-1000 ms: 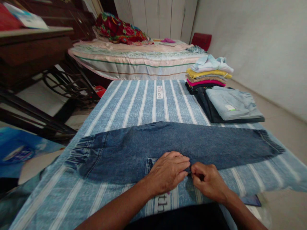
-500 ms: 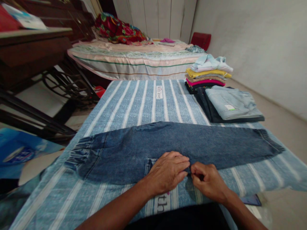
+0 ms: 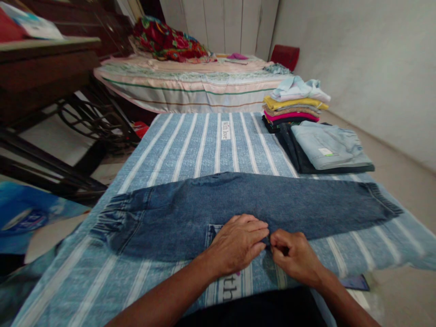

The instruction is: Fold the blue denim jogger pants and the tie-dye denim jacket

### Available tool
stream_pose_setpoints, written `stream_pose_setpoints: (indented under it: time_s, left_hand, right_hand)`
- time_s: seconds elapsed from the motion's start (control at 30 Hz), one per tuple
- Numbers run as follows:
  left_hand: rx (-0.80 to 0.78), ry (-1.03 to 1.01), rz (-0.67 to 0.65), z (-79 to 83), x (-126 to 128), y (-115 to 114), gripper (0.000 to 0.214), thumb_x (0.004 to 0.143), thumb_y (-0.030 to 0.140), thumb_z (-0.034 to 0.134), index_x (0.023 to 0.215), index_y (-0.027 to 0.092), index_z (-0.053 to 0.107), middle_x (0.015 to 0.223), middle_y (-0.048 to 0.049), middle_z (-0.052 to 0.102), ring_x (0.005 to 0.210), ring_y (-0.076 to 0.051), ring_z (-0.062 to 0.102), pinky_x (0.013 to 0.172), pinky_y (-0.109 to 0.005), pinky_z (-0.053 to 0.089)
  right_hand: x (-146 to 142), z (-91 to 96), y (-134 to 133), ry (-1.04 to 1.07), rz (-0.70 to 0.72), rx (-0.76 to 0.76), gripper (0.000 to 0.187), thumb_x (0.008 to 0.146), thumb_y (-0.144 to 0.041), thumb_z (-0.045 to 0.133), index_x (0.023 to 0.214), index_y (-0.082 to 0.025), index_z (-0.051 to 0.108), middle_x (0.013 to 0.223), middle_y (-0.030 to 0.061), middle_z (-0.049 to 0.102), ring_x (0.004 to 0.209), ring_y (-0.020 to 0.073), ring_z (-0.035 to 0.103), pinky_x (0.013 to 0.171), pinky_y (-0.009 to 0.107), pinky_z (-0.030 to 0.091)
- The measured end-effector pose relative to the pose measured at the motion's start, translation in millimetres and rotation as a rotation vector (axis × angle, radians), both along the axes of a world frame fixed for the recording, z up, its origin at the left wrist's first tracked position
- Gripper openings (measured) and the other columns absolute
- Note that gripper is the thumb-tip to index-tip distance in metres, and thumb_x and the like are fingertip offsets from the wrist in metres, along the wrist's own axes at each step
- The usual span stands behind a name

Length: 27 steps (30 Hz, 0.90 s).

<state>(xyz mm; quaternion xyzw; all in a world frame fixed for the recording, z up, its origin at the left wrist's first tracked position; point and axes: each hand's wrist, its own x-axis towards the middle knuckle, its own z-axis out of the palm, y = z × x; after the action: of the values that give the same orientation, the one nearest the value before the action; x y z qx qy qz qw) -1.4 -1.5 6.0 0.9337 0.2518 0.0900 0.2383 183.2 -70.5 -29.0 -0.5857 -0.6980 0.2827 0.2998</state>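
A pair of dark blue denim trousers (image 3: 177,213) lies folded lengthwise across the striped cloth, its gathered waistband to the left and the ribbed cuff to the right. My left hand (image 3: 240,240) rests flat on the near edge of the denim, fingers stretched out, partly covering a pocket. Just right of it, my right hand (image 3: 294,254) is closed in a pinch at the near edge of the trousers. What lies between its fingertips is mostly hidden, but the denim edge runs into them.
Folded light blue jeans (image 3: 334,147) lie on darker ones at the right. Behind them stands a stack of folded clothes (image 3: 294,106). The blue striped cloth (image 3: 184,145) covers the surface. Beyond is a bed (image 3: 190,88); a dark sewing-machine table (image 3: 51,59) stands left.
Both hands keep their places on the denim trousers. The whole view has shifted only very slightly.
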Motion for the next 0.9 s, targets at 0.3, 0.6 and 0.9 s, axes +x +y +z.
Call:
stream_pose_setpoints:
  time_s: [0.3,0.6,0.9]
  left_hand:
    - [0.025,-0.008,0.010,-3.1,-0.3,-0.6,0.029,0.089,0.030,0.051,0.117,0.025,0.058,0.126,-0.0005,0.059,0.117,-0.021,0.046,0.100,-0.039,0.033]
    - [0.035,0.003,0.008,-3.6,0.2,0.0,0.030,0.088,0.031,0.051,0.117,0.025,0.058,0.125,-0.0005,0.059,0.117,-0.021,0.046,0.100,-0.039,0.034]
    - [0.013,0.012,0.003,-1.2,-0.4,0.3,0.032,0.086,0.030,0.054,0.117,0.025,0.057,0.127,0.0005,0.058,0.119,-0.021,0.045,0.100,-0.040,0.034]
  right_hand:
    - [0.2,-0.3,0.2,-0.017,-0.008,-0.007,0.013,0.067,-0.008,0.043,0.060,-0.020,0.044,0.048,-0.0080,0.038,0.043,0.0059,0.035,0.046,0.019,0.026]
    - [0.5,0.5,0.7,0.013,-0.009,-0.015,0.013,0.068,-0.010,0.044,0.060,-0.020,0.043,0.048,-0.0083,0.036,0.043,0.0058,0.034,0.046,0.020,0.025]
    - [0.0,1.3,1.7,0.012,0.004,0.012,0.013,0.067,-0.010,0.044,0.059,-0.020,0.041,0.048,-0.0085,0.033,0.043,0.0057,0.032,0.046,0.020,0.024]
